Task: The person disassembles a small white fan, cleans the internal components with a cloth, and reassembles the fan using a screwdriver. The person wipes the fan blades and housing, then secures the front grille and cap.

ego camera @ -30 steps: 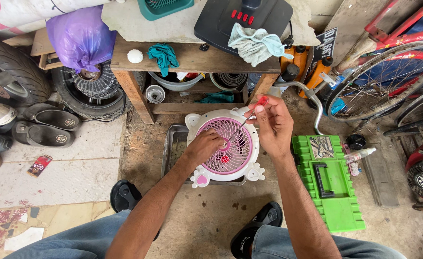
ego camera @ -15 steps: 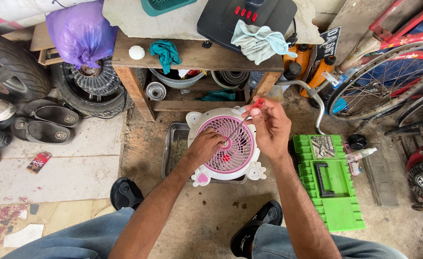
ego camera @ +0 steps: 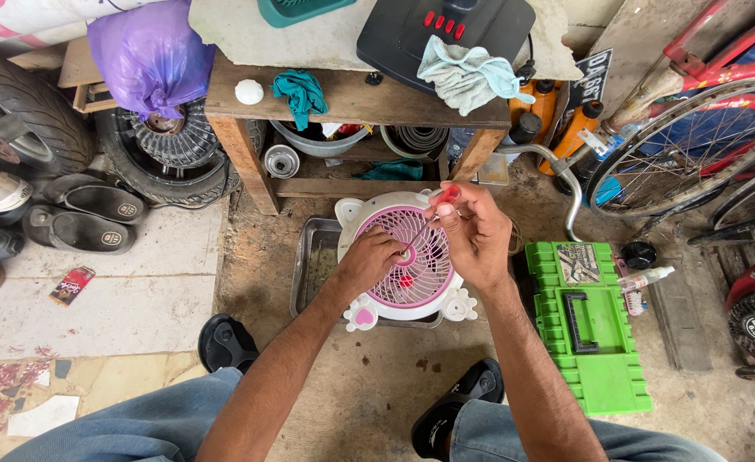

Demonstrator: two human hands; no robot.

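- Fan [ego camera: 411,265], small, white with a pink grille, lies face up on the dirt floor [ego camera: 352,393] at the middle of the frame, partly over a metal tray [ego camera: 313,265].
- Both hands meet over the fan: the left on the left half of the grille, the right over its upper right edge.
- Left hand [ego camera: 369,261] is curled, fingertips pressed together near the grille's centre, right where the screwdriver's tip lands; whether it pinches something small there cannot be told.
- Right hand [ego camera: 476,235] is closed around a screwdriver [ego camera: 429,218] with a red handle, thumb and fingers clamped on the handle; the thin shaft slants down and left to the grille's centre.
- Toolbox [ego camera: 591,329], bright green and shut, lies just right of the fan, beside the right forearm.
- Wooden bench [ego camera: 352,98] stands above the fan in the upper middle, with a teal rag [ego camera: 300,94] on it and a pale cloth [ego camera: 467,77] draped on a black appliance [ego camera: 446,34].
- Tyres [ego camera: 163,154] and a purple bag [ego camera: 151,56] fill the upper left; a bicycle wheel [ego camera: 685,145] sits at the upper right.
- Black sandals [ego camera: 223,342] flank the forearms at the lower middle.
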